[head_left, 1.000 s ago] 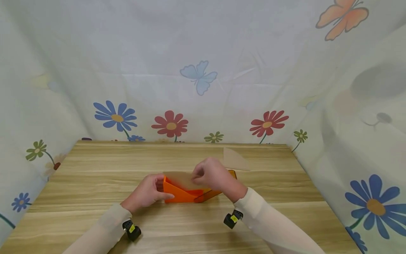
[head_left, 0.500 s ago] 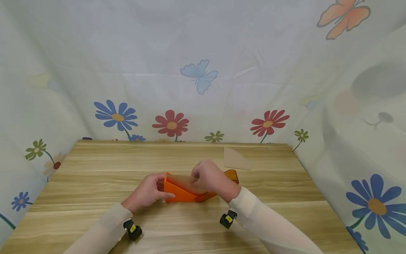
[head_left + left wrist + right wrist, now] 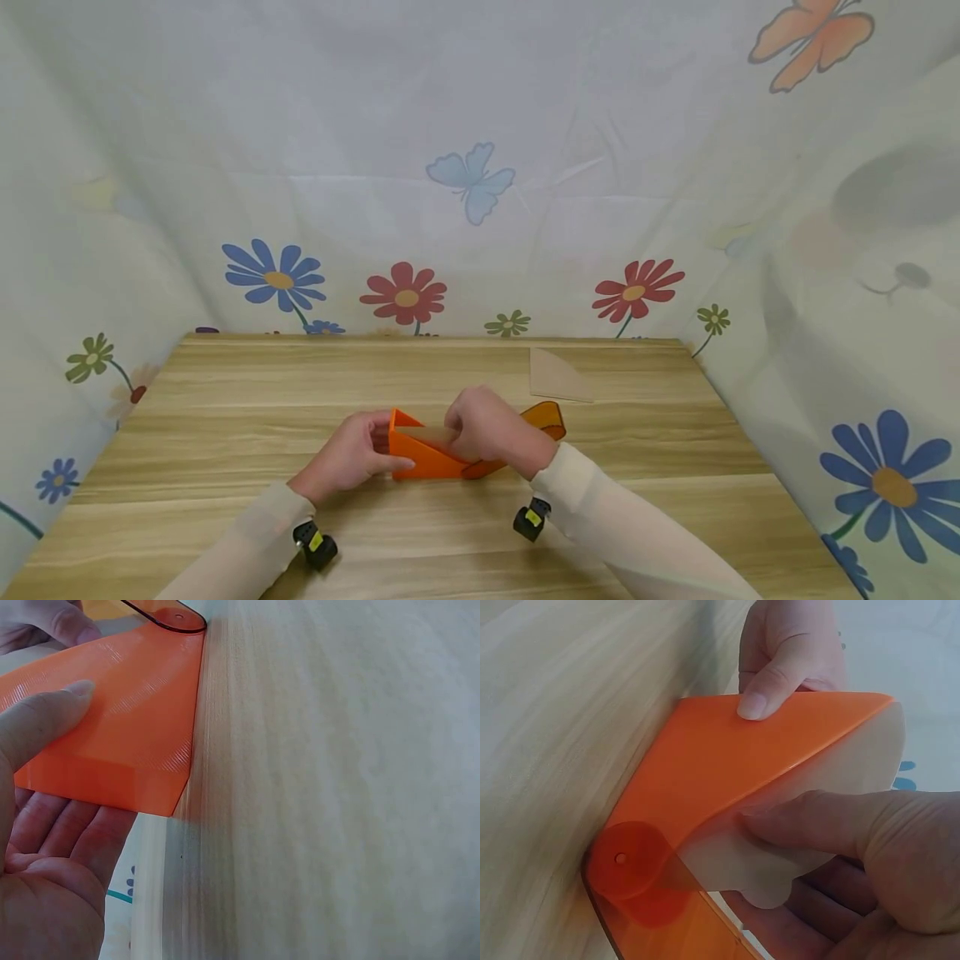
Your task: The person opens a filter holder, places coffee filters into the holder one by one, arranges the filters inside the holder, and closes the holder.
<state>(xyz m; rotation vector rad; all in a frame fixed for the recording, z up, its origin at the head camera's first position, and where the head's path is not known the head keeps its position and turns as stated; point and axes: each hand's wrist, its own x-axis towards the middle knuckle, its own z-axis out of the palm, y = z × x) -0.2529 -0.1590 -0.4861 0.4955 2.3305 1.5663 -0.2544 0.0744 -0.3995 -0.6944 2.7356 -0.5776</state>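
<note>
An orange wedge-shaped case (image 3: 427,463) stands on the table, its amber see-through lid (image 3: 546,417) swung out to the right on a round pivot. My left hand (image 3: 351,452) grips the case's left end, thumb on the near face (image 3: 112,727) and fingers behind. My right hand (image 3: 491,427) pinches a thin tan sheet (image 3: 847,772) between thumb and fingers, and the sheet is partly inside the case's opening. In the right wrist view, a rounded tab of the sheet (image 3: 767,891) shows beside the pivot.
A flat tan quarter-round piece (image 3: 557,377) lies on the wooden table (image 3: 300,375) behind the lid. A printed cloth with flowers and butterflies (image 3: 360,192) hangs behind and along both sides.
My right hand has moved slightly left and down, and the tan sheet has sunk deeper into the orange case. More of the amber lid shows. My left hand has kept its grip.
</note>
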